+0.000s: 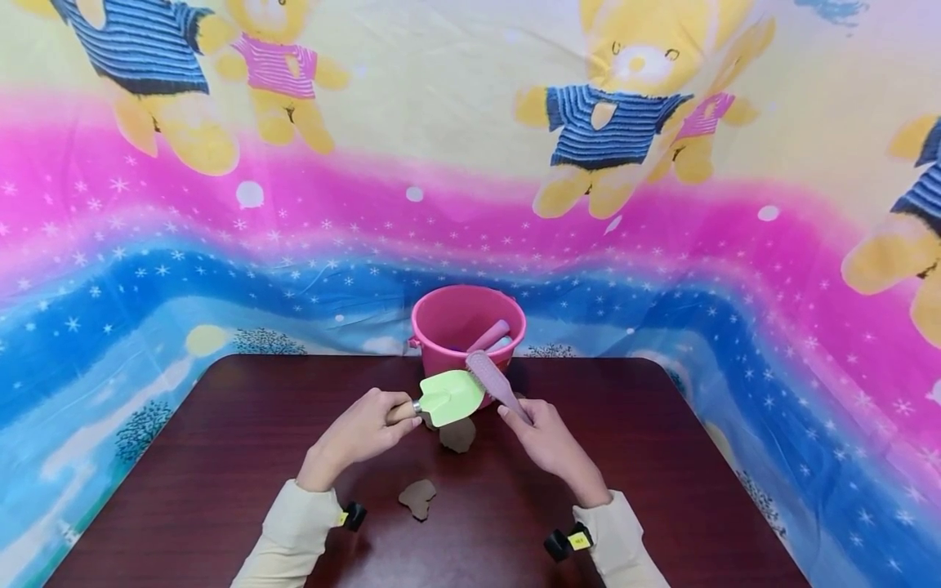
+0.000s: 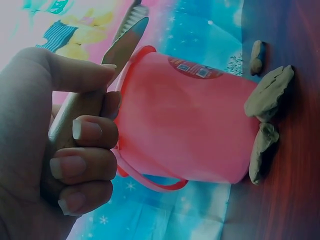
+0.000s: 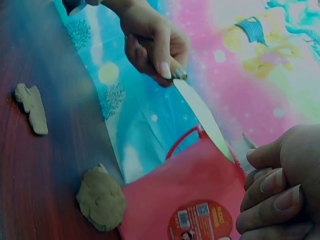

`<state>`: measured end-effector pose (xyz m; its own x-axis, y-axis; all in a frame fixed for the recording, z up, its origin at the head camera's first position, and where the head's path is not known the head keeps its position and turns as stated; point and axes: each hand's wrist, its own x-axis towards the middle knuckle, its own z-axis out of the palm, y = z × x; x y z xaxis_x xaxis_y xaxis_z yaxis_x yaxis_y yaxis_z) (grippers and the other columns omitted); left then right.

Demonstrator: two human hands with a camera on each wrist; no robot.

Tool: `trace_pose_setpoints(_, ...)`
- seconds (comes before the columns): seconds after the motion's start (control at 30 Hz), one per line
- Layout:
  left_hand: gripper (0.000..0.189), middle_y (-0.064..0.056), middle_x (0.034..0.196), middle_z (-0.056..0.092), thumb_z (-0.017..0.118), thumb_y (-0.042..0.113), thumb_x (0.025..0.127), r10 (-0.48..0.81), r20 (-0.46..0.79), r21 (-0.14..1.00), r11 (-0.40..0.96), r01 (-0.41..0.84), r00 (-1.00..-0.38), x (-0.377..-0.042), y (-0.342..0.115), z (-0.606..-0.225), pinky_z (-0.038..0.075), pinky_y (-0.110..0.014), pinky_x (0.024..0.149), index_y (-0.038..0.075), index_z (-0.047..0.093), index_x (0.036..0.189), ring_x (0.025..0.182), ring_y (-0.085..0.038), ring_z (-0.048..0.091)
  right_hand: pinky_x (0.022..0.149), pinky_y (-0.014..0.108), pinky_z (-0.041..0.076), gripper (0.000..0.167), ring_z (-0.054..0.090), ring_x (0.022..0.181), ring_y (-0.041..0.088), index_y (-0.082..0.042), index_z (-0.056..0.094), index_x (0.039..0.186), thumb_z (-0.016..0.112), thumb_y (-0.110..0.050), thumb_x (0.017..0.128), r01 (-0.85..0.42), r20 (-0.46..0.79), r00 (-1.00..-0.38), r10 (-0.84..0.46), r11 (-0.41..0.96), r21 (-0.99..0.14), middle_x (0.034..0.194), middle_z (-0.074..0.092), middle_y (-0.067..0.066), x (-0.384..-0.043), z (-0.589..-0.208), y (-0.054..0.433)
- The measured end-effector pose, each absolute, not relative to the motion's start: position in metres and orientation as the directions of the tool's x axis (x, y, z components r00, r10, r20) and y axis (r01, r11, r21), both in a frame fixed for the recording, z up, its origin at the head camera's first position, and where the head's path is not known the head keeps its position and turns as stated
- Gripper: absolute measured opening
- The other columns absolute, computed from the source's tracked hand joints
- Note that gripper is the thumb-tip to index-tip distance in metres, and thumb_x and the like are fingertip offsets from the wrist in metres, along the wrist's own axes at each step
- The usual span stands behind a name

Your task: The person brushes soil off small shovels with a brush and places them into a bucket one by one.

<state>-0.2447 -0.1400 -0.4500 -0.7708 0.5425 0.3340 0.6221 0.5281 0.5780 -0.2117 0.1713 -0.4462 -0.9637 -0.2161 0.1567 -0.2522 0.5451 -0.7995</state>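
Observation:
My left hand (image 1: 356,429) grips the wooden handle of a small trowel (image 1: 450,398) with a light green blade. In my right hand (image 1: 551,441) is a mauve brush (image 1: 491,380), held by its handle. The white bristles (image 3: 243,152) face the tip of the trowel blade, right at its edge in the right wrist view. Both tools are raised in front of a pink bucket (image 2: 185,120), below its rim in the head view. A lump of brown clay (image 3: 101,199) lies at the bucket's base, partly covered by the trowel in the head view.
A flat clay piece (image 1: 419,498) lies nearer me on the dark wooden table (image 1: 632,457). Smaller clay bits (image 2: 262,150) sit by the bucket. A purple handle (image 1: 488,335) sticks up inside the bucket. A bear-print cloth (image 1: 353,212) hangs behind the table.

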Motion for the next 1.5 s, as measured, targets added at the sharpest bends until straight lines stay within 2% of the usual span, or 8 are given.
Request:
trace_pose_setpoints(0.23,0.034,0.013,0.058,0.028,0.069,0.024,0.096,0.554,0.312,0.574,0.538,0.618,-0.772,-0.245,-0.137,-0.452,0.034,-0.02,0.054,0.021,0.048,0.07,0.052,0.001,0.031,0.05,0.023,0.033,0.04,0.038,0.055,0.009,-0.009,0.054,0.072,0.06,-0.034,0.103,-0.286,0.17,-0.953,-0.252,0.556,-0.78,0.067,0.043,0.0,-0.204,-0.446,0.156)
trace_pose_setpoints(0.5,0.039,0.013,0.059,0.026,0.071,0.022,0.095,0.548,0.34,0.549,0.544,0.634,-0.765,-0.244,-0.133,-0.452,0.032,-0.02,0.054,0.02,0.042,0.068,0.052,0.001,0.03,0.046,0.022,0.029,0.037,0.033,0.047,0.006,-0.012,0.055,0.075,0.057,-0.033,0.105,-0.329,0.168,-0.927,-0.335,0.512,-0.793,0.057,0.038,-0.005,-0.195,-0.447,0.136)
trace_pose_setpoints(0.87,0.025,0.012,0.057,0.039,0.071,0.02,0.094,0.53,0.297,0.569,0.57,0.593,-0.794,-0.243,-0.132,-0.452,0.04,-0.022,0.051,0.02,0.056,0.075,0.05,-0.001,0.041,0.047,0.022,0.03,0.025,0.033,0.049,0.005,-0.015,0.066,0.093,0.055,-0.033,0.106,-0.369,0.148,-0.89,-0.431,0.492,-0.789,0.06,0.041,-0.005,-0.189,-0.454,0.124)
trace_pose_setpoints(1.0,0.026,0.012,0.056,0.037,0.072,0.021,0.094,0.534,0.306,0.559,0.57,0.602,-0.788,-0.243,-0.134,-0.449,0.039,-0.022,0.052,0.02,0.056,0.074,0.049,-0.001,0.039,0.048,0.022,0.031,0.023,0.033,0.05,0.005,-0.016,0.067,0.097,0.055,-0.033,0.106,-0.373,0.131,-0.885,-0.447,0.511,-0.775,0.062,0.042,-0.005,-0.19,-0.455,0.125)
trace_pose_setpoints(1.27,0.04,0.014,0.058,0.026,0.07,0.024,0.096,0.539,0.348,0.545,0.549,0.634,-0.767,-0.242,-0.135,-0.447,0.033,-0.019,0.053,0.021,0.043,0.068,0.051,0.002,0.031,0.047,0.022,0.03,0.029,0.033,0.049,0.005,-0.015,0.06,0.082,0.056,-0.032,0.105,-0.368,0.156,-0.9,-0.408,0.517,-0.773,0.06,0.04,-0.005,-0.193,-0.451,0.129)
trace_pose_setpoints(1.5,0.042,0.015,0.06,0.023,0.071,0.023,0.095,0.542,0.382,0.528,0.536,0.658,-0.748,-0.243,-0.138,-0.447,0.031,-0.019,0.055,0.022,0.04,0.067,0.053,0.003,0.028,0.046,0.022,0.03,0.034,0.032,0.047,0.005,-0.014,0.057,0.079,0.055,-0.035,0.106,-0.357,0.165,-0.911,-0.378,0.522,-0.775,0.058,0.039,-0.006,-0.197,-0.451,0.136)
